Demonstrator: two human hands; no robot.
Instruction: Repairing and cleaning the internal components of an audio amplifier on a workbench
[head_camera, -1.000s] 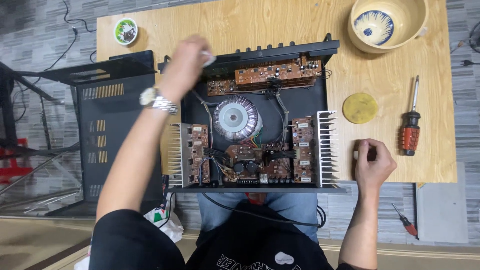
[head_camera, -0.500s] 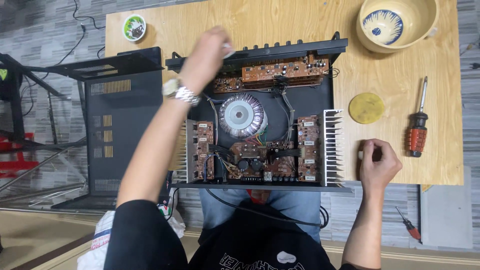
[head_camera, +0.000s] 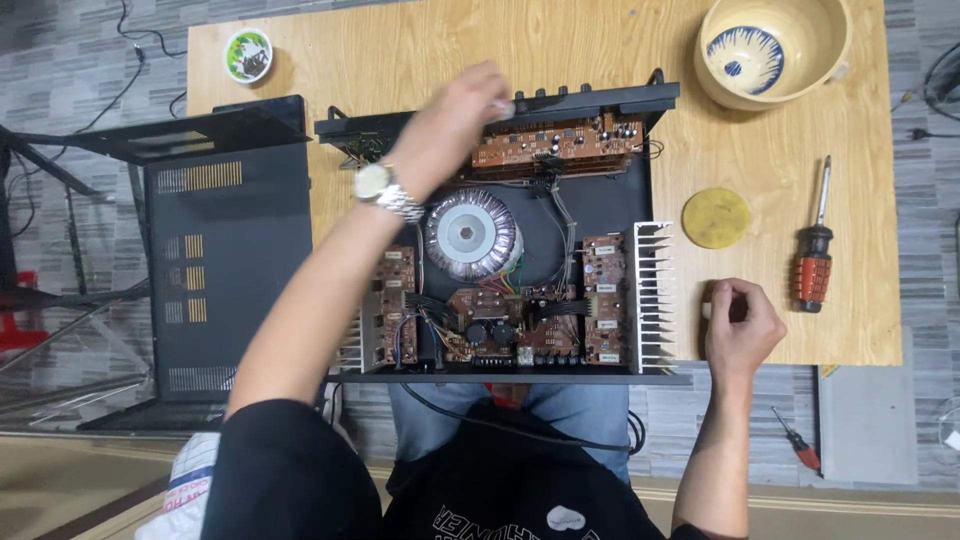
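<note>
Far left, off the worktop (head_camera: 420, 50): black metal cover (head_camera: 225, 270) w/ vent slots, lying flat beside the amp chassis. Above it, on the wood near the top-left corner, a small round tin (head_camera: 248, 54), green/white, lid off.

Centre: open amp chassis (head_camera: 610, 205), black, front panel w/ knobs away from the person. Inside: long brown circuit board (head_camera: 570, 145) along the far edge, toroidal transformer (head_camera: 472, 235) in the middle, smaller brown boards L & R nearer the person, finned heatsink (head_camera: 650, 295) on the right wall, another partly hidden on the left.

Left hand (head_camera: 450, 125) reaches over the chassis to the far-left end of the long board, fingers pinched round a small white bit (head_camera: 500, 107), prob. a wad or cloth, can't tell exactly; it touches the board's edge just under the front panel. Silver wristwatch (head_camera: 378, 185) on that wrist, forearm crossing over the left boards.

Right of chassis: yellow round pad (head_camera: 716, 218) flat on the wood. Right hand (head_camera: 742, 325) rests on the worktop's near edge, just beside the heatsink, curled closed; sth small & pale at the fingertips, too hidden to name.

Further right: screwdriver (head_camera: 812, 260), red/black handle, shaft pointing away. Top right: cream bowl (head_camera: 772, 45) w/ blue pattern inside. A small red screwdriver (head_camera: 797, 440) on the floor, lower right.
</note>
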